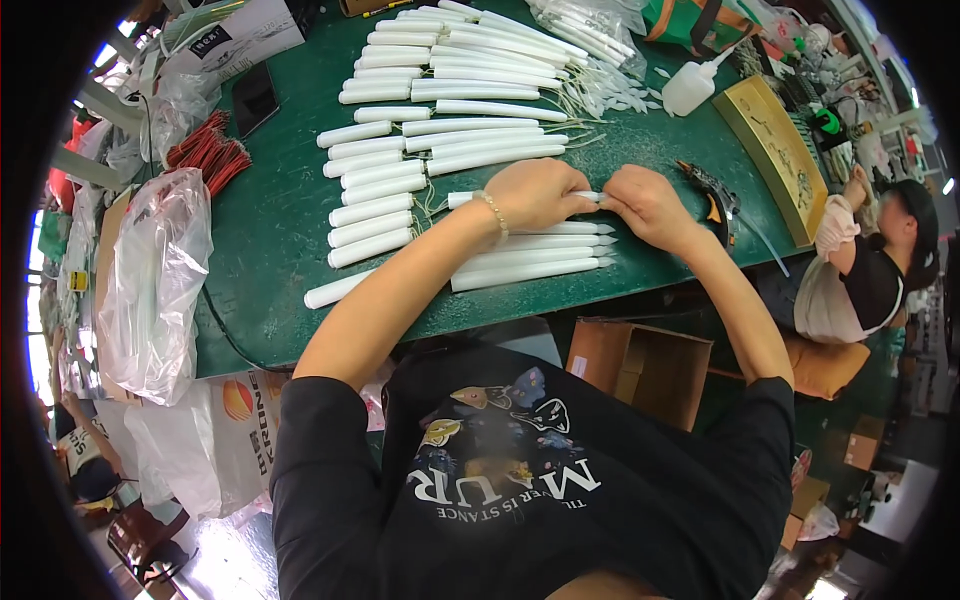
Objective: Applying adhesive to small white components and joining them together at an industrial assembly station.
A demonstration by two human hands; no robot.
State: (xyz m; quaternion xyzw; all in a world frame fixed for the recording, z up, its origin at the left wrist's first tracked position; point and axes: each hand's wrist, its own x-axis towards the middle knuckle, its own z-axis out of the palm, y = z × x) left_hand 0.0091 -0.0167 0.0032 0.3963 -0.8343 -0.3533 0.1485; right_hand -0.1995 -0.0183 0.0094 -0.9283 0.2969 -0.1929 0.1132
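Observation:
My left hand (535, 195) is closed around a white taper-shaped electric candle (462, 200) lying crosswise over the table. At its right end, my right hand (648, 205) pinches the tip; the fingers hide most of that end. Just below my hands lie several white candles with clear pointed flame tips (530, 256). Beyond my hands, rows of white candle tubes (490, 125) show thin wires at their right ends. Shorter white tubes (378, 187) lie to the left, joined by wires. Loose clear flame tips (622, 95) are heaped at the wires' far right.
Right of my hands lies a dark glue gun (712, 190) with an orange trigger. A white squeeze bottle (690, 88) and a shallow yellow box (770, 150) stand beyond. At left are red wires (210, 150), a phone (255, 100) and a plastic bag (155, 290). A person (865, 255) sits at right.

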